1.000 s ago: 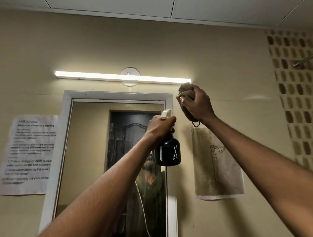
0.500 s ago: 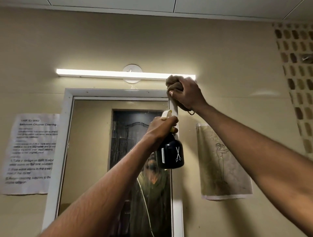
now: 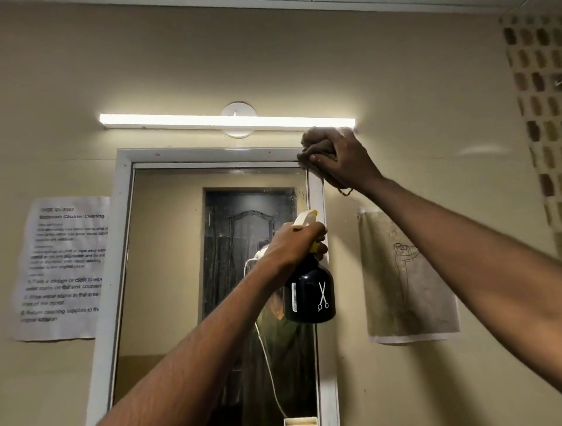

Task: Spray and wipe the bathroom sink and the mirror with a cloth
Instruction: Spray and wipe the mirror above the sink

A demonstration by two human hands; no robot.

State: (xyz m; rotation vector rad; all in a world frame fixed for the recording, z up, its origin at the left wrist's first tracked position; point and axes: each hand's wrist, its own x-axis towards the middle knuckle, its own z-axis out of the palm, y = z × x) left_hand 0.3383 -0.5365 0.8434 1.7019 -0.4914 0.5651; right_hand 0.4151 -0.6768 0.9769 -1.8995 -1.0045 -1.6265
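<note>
Right hand clutches the balled cloth against the mirror corner to wipe; below it, left hand grips the spray bottle, kept ready

A long tube light is lit on the beige wall, and behind its middle sits a round white mount. To the left on the wall hangs a printed paper sheet with the heading "Bathroom Counter Cleaning"; the smaller lines are too blurred to read fully. To the right hangs another paper, yellowish, with a thin line drawing of a figure. At the far right edge there is a strip of wall with rows of small brown and tan tiles. At the top a white ceiling edge is just visible.
</note>
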